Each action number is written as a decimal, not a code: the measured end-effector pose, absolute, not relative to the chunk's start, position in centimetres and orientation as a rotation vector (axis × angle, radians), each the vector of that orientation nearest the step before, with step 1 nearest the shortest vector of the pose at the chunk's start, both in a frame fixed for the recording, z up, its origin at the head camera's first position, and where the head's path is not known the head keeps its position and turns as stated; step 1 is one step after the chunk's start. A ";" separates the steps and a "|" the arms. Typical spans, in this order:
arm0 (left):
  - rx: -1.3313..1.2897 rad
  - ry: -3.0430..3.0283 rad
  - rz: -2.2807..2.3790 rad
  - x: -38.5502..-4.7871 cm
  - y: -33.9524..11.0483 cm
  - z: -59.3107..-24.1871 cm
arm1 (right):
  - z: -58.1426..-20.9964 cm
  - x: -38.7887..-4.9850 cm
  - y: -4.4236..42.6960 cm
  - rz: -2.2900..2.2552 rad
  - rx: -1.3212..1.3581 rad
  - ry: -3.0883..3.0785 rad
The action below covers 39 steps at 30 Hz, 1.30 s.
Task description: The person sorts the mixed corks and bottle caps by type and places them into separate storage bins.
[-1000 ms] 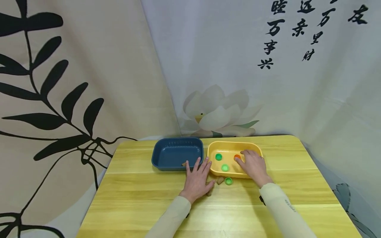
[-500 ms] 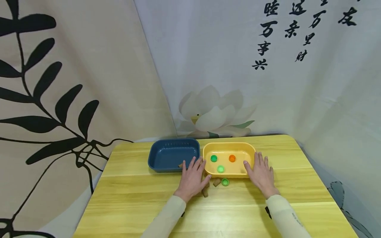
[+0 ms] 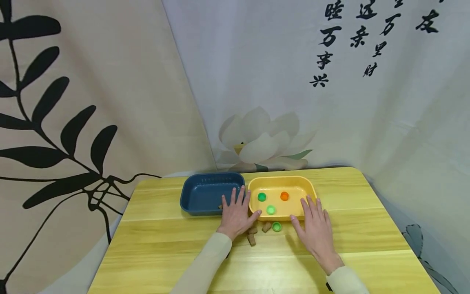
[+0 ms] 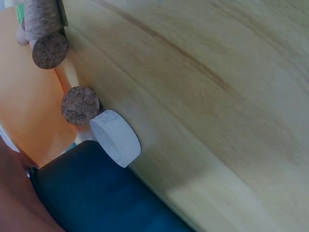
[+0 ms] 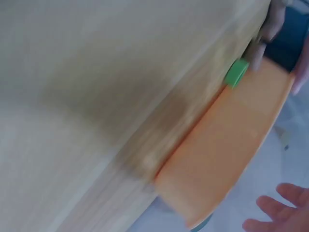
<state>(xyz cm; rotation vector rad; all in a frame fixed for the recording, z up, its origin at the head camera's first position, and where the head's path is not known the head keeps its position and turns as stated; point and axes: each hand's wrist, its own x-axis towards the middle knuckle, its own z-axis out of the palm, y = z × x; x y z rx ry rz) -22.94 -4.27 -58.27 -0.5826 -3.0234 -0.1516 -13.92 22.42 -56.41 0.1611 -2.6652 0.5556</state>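
My left hand [image 3: 235, 216] spreads its straight fingers over the right end of the blue tray [image 3: 187, 200]; whether they touch it I cannot tell. Beside its thumb lie several corks [image 3: 251, 239]. A white bottle cap [image 4: 116, 137] stands on edge by a cork [image 4: 79, 105] in the left wrist view. Inside the yellow tray [image 3: 304, 185] are an orange cap [image 3: 284, 196], a dark green cap [image 3: 262, 197] and a light green cap [image 3: 271, 210]. My right hand [image 3: 315, 232], fingers straight and holding nothing, hovers at that tray's front right. Another green cap [image 3: 277, 226] lies before it.
Both trays stand side by side near the back edge of the wooden table [image 3: 176, 253]. A small brown piece [image 3: 220, 207] shows inside the blue tray beside my left fingers. A printed curtain [image 3: 268, 81] hangs behind the table.
My right hand has left the orange cap in the yellow tray, passed to the tray's right side and drawn back toward its front. My left hand has shifted forward slightly, uncovering corks.
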 end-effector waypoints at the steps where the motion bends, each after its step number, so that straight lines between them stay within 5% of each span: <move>1: -0.582 -3.018 -0.146 -22.9 -4.3 -58.3 | -56.3 -13.4 21.9 0.537 0.195 -2.650; 11: -0.588 -3.010 -0.165 -22.9 -4.2 -58.3 | -56.5 -10.4 18.9 0.543 0.286 -2.771; 39: -0.564 -3.020 -0.137 -23.0 -4.2 -58.2 | -58.4 -13.4 16.6 0.165 0.370 -2.888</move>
